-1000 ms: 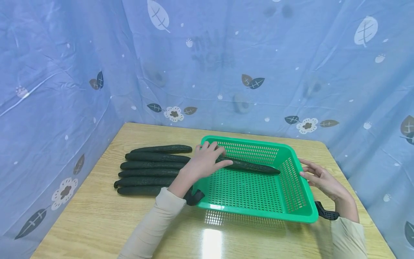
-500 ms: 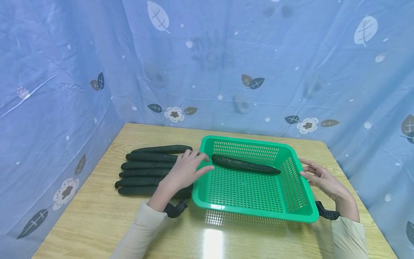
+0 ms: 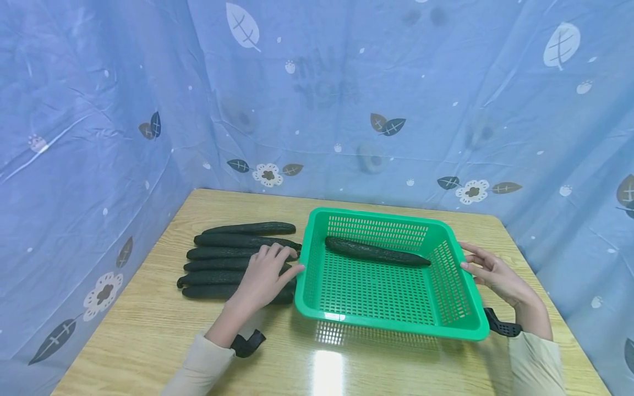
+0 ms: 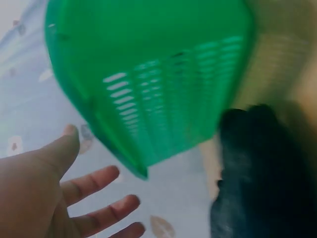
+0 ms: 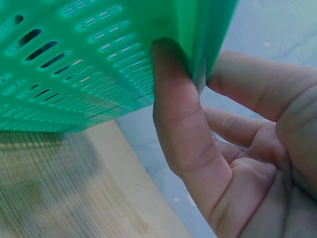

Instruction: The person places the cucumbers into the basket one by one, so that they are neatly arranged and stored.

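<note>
Six cucumbers (image 3: pixel 213 265) in a row on the tabletop (image 3: pixel 148 335) beside a green basket (image 3: pixel 391 325), a seventh cucumber (image 3: pixel 377 253) inside toward its far side, left hand (image 3: pixel 262 276) loose-fingered above the row, holding nothing, right hand (image 3: pixel 497 279) pinching the basket's rim.

Before you: a light wood-grain table (image 3: pixel 143 335), with a bright glare patch (image 3: pixel 327 374) towards your side. Blue cloth (image 3: pixel 317 82), creased, hangs beyond the far edge and along both sides. Printed on it, you can see a white flower (image 3: pixel 268 175) with brown centre, a pale leaf (image 3: pixel 562 45), scattered small white marks.
</note>
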A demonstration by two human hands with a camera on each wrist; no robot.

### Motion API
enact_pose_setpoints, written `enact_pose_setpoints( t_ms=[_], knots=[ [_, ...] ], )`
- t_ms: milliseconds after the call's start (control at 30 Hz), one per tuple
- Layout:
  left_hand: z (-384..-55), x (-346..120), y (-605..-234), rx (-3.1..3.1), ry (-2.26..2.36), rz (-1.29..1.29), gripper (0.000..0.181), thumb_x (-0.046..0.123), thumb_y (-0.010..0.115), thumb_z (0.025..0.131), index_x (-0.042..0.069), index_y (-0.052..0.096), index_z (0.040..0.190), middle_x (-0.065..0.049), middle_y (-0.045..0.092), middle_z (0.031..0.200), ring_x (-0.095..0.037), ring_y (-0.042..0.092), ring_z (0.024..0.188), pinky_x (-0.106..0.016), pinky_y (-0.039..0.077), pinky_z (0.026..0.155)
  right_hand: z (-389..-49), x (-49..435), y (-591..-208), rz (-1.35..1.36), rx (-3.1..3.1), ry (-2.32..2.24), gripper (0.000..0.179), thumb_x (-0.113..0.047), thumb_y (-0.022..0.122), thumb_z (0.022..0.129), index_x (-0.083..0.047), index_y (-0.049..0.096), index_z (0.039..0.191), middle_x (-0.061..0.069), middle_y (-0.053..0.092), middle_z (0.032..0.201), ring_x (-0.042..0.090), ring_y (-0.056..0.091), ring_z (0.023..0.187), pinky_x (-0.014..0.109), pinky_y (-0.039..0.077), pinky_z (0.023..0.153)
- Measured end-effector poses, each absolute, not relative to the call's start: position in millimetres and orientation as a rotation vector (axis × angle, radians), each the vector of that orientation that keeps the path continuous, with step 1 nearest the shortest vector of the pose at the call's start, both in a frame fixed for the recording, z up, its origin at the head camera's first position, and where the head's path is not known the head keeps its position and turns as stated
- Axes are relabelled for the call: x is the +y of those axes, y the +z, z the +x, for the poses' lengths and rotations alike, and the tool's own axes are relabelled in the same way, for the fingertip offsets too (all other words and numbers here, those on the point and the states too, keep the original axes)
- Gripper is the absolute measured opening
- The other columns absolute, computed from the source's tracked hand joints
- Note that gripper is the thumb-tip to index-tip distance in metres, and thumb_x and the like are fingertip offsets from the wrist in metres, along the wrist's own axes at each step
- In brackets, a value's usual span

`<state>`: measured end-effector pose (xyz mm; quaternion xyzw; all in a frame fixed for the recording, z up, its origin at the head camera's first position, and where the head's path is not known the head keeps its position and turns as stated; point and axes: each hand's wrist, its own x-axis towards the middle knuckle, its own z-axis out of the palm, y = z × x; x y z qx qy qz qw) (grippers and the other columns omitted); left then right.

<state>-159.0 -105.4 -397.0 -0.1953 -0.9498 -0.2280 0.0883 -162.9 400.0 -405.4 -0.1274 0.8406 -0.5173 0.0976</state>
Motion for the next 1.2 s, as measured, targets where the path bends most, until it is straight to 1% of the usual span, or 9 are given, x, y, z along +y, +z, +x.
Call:
enact_pose_setpoints(
  t_ms=[200,400,500,733,900,1033,1200],
  knots=[
    [-152,-121,-414,-2.8,-0.587,-0.496,0.035,0.047,0.052,0.091,0.019,0.058,0.112,-0.003,0.054,0.107,-0.029,0.045,0.103,-0.051,0.038,0.088,-163,400,-405,-0.384,2.474,-1.543,0.054,-0.013,0.043,0.099,-0.007,0.019,0.147,-0.003,0.048,0.108,0.006,0.054,0.085,0.028,0.045,0.064],
    [-142,-141,-430,-2.837,-0.557,-0.437,0.036,0.047,0.053,0.091,0.018,0.059,0.111,-0.006,0.053,0.109,-0.033,0.044,0.108,-0.055,0.036,0.089,-164,400,-406,-0.383,2.473,-1.538,0.055,-0.013,0.043,0.099,-0.007,0.018,0.148,-0.002,0.047,0.109,0.008,0.053,0.083,0.029,0.044,0.062],
    [-138,-152,-437,-2.856,-0.562,-0.406,0.037,0.047,0.054,0.09,0.017,0.058,0.111,-0.007,0.052,0.109,-0.034,0.042,0.109,-0.056,0.035,0.09,-164,400,-406,-0.376,2.475,-1.534,0.055,-0.013,0.043,0.1,-0.008,0.017,0.148,-0.001,0.046,0.11,0.009,0.053,0.082,0.03,0.044,0.062],
    [-130,-173,-450,-2.876,-0.559,-0.358,0.043,0.05,0.059,0.086,0.015,0.057,0.111,-0.011,0.05,0.109,-0.036,0.041,0.107,-0.059,0.032,0.09,-164,401,-408,-0.36,2.468,-1.542,0.055,-0.013,0.043,0.099,-0.011,0.018,0.148,-0.003,0.046,0.109,0.007,0.054,0.085,0.028,0.045,0.064],
    [-124,-182,-459,-2.883,-0.554,-0.353,0.048,0.049,0.064,0.082,0.015,0.055,0.114,-0.013,0.049,0.111,-0.037,0.039,0.108,-0.059,0.032,0.088,-165,401,-409,-0.361,2.466,-1.541,0.055,-0.014,0.043,0.1,-0.011,0.018,0.148,-0.003,0.045,0.112,0.006,0.053,0.087,0.027,0.045,0.065],
    [-123,-186,-464,-2.886,-0.537,-0.374,0.054,0.047,0.068,0.08,0.014,0.052,0.119,-0.015,0.046,0.115,-0.038,0.038,0.111,-0.059,0.03,0.089,-164,401,-409,-0.346,2.471,-1.53,0.055,-0.015,0.042,0.1,-0.012,0.018,0.149,-0.004,0.045,0.112,0.004,0.053,0.09,0.026,0.045,0.068],
    [-126,-189,-468,-2.883,-0.485,-0.411,0.054,0.045,0.069,0.079,0.014,0.051,0.12,-0.015,0.044,0.117,-0.037,0.038,0.11,-0.059,0.028,0.092,-164,401,-408,-0.325,2.476,-1.515,0.055,-0.016,0.042,0.1,-0.014,0.017,0.149,-0.005,0.044,0.113,0.002,0.052,0.093,0.025,0.045,0.07]
  ],
)
